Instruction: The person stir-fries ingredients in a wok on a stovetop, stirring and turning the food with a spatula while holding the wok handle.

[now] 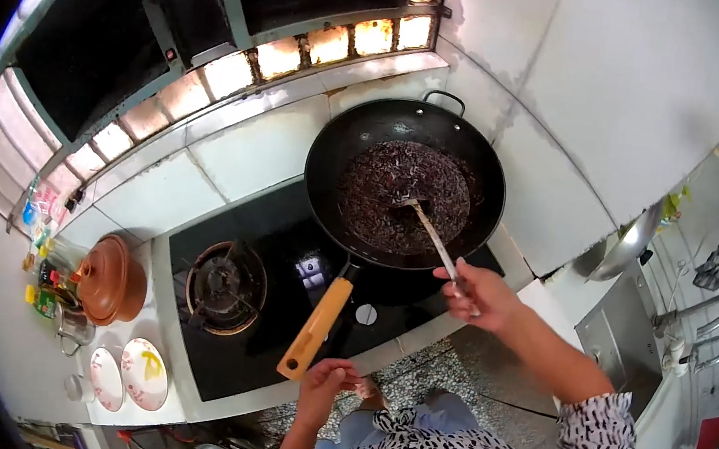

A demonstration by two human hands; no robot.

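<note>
A black wok [319,162] sits on the right burner, holding a dark, wet mass of grains [401,172]. My right hand [480,296] is closed around the handle of a long-handled spatula [435,238]. The spatula slants down into the grains, and its head is mostly hidden there. Beside the end of the wok's wooden handle [317,326] is my left hand [327,389], its fingers curled together with nothing visible in them. It appears apart from the handle.
The black glass cooktop [286,243] has a bare left burner [227,287]. Left of it stand a lidded brown clay pot [112,281], two patterned plates [145,375], a metal cup [73,325] and bottles. A sink [625,343] with taps is at right. A barred window [247,43] runs behind.
</note>
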